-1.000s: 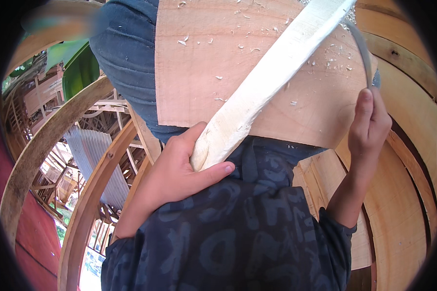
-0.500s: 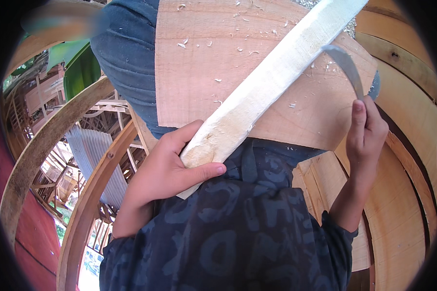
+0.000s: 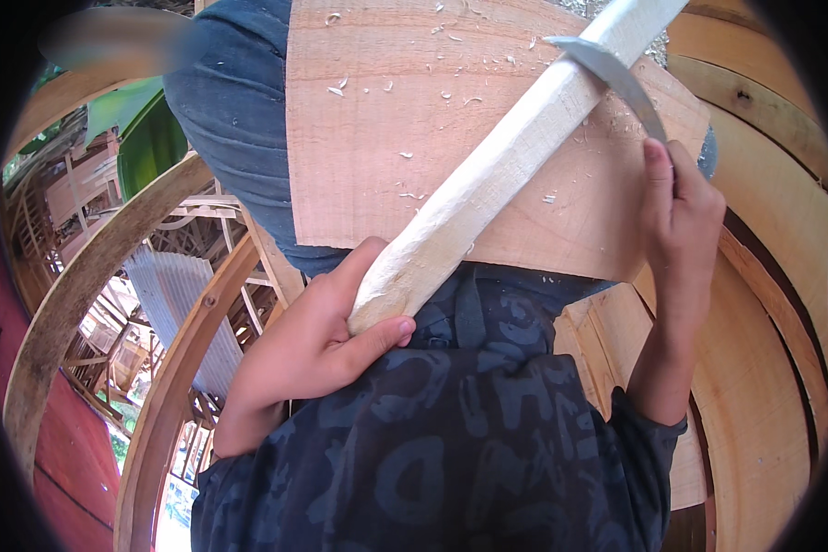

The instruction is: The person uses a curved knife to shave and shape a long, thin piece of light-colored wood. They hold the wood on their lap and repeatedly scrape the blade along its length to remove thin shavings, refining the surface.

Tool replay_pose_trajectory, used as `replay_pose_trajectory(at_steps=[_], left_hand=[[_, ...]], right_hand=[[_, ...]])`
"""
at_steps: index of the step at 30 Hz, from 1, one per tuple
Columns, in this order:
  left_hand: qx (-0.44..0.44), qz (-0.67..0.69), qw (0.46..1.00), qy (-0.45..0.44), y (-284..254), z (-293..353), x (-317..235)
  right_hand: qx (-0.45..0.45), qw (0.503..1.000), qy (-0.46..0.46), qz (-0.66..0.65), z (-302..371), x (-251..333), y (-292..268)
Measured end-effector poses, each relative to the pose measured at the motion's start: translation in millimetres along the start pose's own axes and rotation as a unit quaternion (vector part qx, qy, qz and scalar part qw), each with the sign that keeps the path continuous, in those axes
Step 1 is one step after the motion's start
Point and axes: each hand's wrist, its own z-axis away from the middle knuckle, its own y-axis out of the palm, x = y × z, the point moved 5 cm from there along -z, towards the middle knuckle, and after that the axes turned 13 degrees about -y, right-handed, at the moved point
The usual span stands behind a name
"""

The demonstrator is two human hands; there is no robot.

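The left hand (image 3: 317, 340) is closed round the stick's (image 3: 488, 179) lower end, just off the near edge of the board (image 3: 368, 175). The stick slants over the board, out past its far right edge. Over by the right edge, the right hand (image 3: 681, 207) has its fingers wrapped on a knife (image 3: 627, 86), the curved blade lying across the stick. Shavings (image 3: 338, 88) dot the board.
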Motion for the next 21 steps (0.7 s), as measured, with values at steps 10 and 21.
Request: replay_pose_trajectory(at_steps=[10,21], left_hand=[[-0.051,-0.107,0.993,0.007,-4.2,-2.2,-8.4],[-0.060,-0.112,0.988,0.087,-11.1,0.3,0.1]], right_hand=[[0.056,0.989,-0.111,-0.077,21.0,45.9,24.2],[-0.058,0.995,0.077,0.038,2.7,-42.2,-14.8]])
